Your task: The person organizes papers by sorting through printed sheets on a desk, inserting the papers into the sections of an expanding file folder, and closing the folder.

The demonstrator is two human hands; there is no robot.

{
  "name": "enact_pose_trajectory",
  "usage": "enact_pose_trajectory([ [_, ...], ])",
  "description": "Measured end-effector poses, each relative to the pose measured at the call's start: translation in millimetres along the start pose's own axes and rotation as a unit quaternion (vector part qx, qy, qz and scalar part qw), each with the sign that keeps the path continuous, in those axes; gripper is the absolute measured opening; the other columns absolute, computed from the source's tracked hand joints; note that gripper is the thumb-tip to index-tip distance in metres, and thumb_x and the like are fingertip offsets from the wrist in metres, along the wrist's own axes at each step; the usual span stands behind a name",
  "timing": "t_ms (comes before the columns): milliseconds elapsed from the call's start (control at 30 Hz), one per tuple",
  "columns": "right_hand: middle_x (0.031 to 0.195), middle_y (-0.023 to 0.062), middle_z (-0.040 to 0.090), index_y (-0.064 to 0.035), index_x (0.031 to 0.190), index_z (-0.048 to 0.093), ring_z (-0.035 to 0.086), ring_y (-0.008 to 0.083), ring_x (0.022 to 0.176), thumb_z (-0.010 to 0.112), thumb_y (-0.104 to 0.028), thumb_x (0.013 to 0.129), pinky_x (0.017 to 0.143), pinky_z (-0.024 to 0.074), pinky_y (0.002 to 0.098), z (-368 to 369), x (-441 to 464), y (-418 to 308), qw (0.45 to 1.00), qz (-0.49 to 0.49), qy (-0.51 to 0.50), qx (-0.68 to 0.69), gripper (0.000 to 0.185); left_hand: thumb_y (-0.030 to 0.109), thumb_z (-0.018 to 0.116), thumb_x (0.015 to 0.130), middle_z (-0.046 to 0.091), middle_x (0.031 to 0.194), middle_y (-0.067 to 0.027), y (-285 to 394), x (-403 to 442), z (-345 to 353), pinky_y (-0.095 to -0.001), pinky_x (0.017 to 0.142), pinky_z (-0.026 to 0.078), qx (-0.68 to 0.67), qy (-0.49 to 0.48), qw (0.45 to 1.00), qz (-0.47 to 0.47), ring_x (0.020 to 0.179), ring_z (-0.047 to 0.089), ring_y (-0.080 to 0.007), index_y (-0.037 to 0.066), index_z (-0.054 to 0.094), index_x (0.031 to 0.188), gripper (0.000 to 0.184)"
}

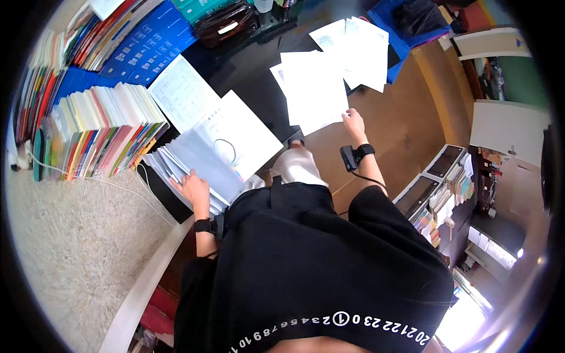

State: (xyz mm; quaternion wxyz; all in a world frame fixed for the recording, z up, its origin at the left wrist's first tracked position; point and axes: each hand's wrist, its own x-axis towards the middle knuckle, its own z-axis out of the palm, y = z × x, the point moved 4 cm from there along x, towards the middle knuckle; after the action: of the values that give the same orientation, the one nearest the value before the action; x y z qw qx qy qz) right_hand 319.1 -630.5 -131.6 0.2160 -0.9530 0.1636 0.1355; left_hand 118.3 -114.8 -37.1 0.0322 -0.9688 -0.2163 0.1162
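Observation:
In the head view, my right hand (354,125) pinches the lower right corner of a white sheet of paper (315,88). The sheet lies over other papers at the edge of the dark table. My left hand (193,188) rests with fingers apart on the edge of a folder with clear plastic pockets (203,159), whose pages stand partly lifted. Behind the folder lie an open white page (250,126) with a dark loop on it and a handwritten sheet (183,88). More printed papers (368,50) are spread at the far right.
A row of upright books (106,126) stands at the left, with blue boxes (138,56) behind. A brown leather bag (226,23) sits on the dark table (235,67). A white cable (106,181) crosses the fluffy cover (94,235). At far right is a blue bag (406,26).

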Motion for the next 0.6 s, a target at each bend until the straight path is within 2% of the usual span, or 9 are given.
enact_pose_trajectory([
  [100, 0.104, 0.0214, 0.062, -0.0007, 0.115, 0.053, 0.058, 0.0349, 0.100, 0.061, -0.037, 0.078, 0.086, 0.0461, 0.0408, 18.8, 38.5, 24.8, 0.998, 0.044, -0.020, -0.039, 0.053, 0.014, 0.057, 0.069, 0.063, 0.076, -0.0145, 11.4, -0.4, 27.1, -0.0518, 0.109, 0.012, 0.056, -0.005, 0.998, 0.027, 0.084, 0.059, -0.0285, 0.004, 0.061, 0.095, 0.028],
  [200, 0.105, 0.0217, 0.061, -0.0001, 0.116, 0.051, 0.058, 0.0368, 0.099, 0.063, -0.039, 0.075, 0.085, 0.0462, 0.0417, 55.9, 68.5, 49.0, 0.997, 0.056, -0.050, 0.017, 0.058, 0.015, 0.055, 0.069, 0.063, 0.076, -0.0148, 23.4, -8.7, 37.0, -0.0522, 0.108, 0.014, 0.077, -0.012, 0.996, 0.036, 0.084, 0.059, -0.0305, 0.005, 0.061, 0.094, 0.028],
  [233, 0.100, 0.0228, 0.062, 0.0025, 0.110, 0.054, 0.060, 0.0382, 0.094, 0.065, -0.039, 0.074, 0.082, 0.0473, 0.0424, 44.4, 70.1, 43.1, 0.994, 0.058, -0.072, 0.050, 0.056, 0.019, 0.055, 0.071, 0.064, 0.081, -0.0160, 33.0, -7.8, 38.4, -0.0522, 0.107, 0.016, 0.060, -0.092, 0.994, 0.020, 0.087, 0.059, -0.0329, 0.005, 0.060, 0.099, 0.032],
  [333, 0.093, 0.0222, 0.064, 0.0019, 0.103, 0.057, 0.061, 0.0379, 0.089, 0.066, -0.039, 0.073, 0.079, 0.0481, 0.0425, 43.5, 83.7, 38.1, 0.987, 0.020, -0.144, 0.062, 0.052, 0.023, 0.055, 0.074, 0.064, 0.089, -0.0167, 75.4, -2.9, 43.5, -0.0530, 0.106, 0.016, -0.023, -0.056, 0.998, -0.034, 0.090, 0.059, -0.0341, 0.006, 0.060, 0.105, 0.035],
  [367, 0.087, 0.0205, 0.064, 0.0008, 0.098, 0.058, 0.062, 0.0366, 0.085, 0.066, -0.033, 0.075, 0.075, 0.0480, 0.0428, 43.5, 82.3, 35.6, 0.987, -0.011, -0.131, 0.089, 0.042, 0.021, 0.054, 0.078, 0.064, 0.092, -0.0164, 98.9, -1.7, 37.1, -0.0496, 0.097, 0.032, -0.041, -0.032, 0.998, -0.037, 0.092, 0.058, -0.0333, 0.003, 0.059, 0.101, 0.029],
  [433, 0.087, 0.0194, 0.064, -0.0003, 0.097, 0.058, 0.062, 0.0367, 0.082, 0.066, -0.029, 0.075, 0.072, 0.0477, 0.0424, 37.9, 77.8, 27.8, 0.981, -0.034, -0.131, 0.143, 0.036, 0.021, 0.057, 0.078, 0.063, 0.098, -0.0165, 136.7, 16.4, 33.4, -0.0440, 0.084, 0.044, -0.095, -0.092, 0.990, -0.055, 0.092, 0.059, -0.0343, 0.004, 0.060, 0.103, 0.031],
  [467, 0.087, 0.0189, 0.064, -0.0009, 0.097, 0.058, 0.061, 0.0368, 0.080, 0.066, -0.026, 0.076, 0.071, 0.0476, 0.0422, 33.2, 74.0, 23.9, 0.976, -0.045, -0.131, 0.169, 0.034, 0.020, 0.058, 0.077, 0.062, 0.099, -0.0170, 157.6, 19.5, 32.4, -0.0430, 0.080, 0.046, -0.142, -0.050, 0.988, -0.026, 0.092, 0.058, -0.0351, 0.003, 0.059, 0.103, 0.031],
  [500, 0.083, 0.0141, 0.065, 0.0006, 0.098, 0.058, 0.063, 0.0272, 0.073, 0.062, -0.016, 0.080, 0.066, 0.0475, 0.0346, 25.1, 72.8, 18.0, 0.977, -0.059, -0.132, 0.158, 0.025, 0.018, 0.059, 0.077, 0.062, 0.099, -0.0176, 179.3, 23.6, 31.4, -0.0420, 0.075, 0.047, -0.189, -0.005, 0.982, 0.003, 0.092, 0.058, -0.0360, 0.002, 0.059, 0.103, 0.031],
  [600, 0.083, 0.0060, 0.065, 0.0019, 0.101, 0.059, 0.059, 0.0131, 0.073, 0.058, -0.009, 0.084, 0.065, 0.0459, 0.0258, 6.6, 73.8, 16.4, 0.870, -0.089, -0.187, 0.446, 0.020, 0.023, 0.058, 0.084, 0.060, 0.106, -0.0207, 236.1, 43.7, 39.3, -0.0393, 0.084, 0.045, -0.406, -0.044, 0.913, -0.004, 0.099, 0.058, -0.0341, 0.000, 0.055, 0.111, 0.035],
])
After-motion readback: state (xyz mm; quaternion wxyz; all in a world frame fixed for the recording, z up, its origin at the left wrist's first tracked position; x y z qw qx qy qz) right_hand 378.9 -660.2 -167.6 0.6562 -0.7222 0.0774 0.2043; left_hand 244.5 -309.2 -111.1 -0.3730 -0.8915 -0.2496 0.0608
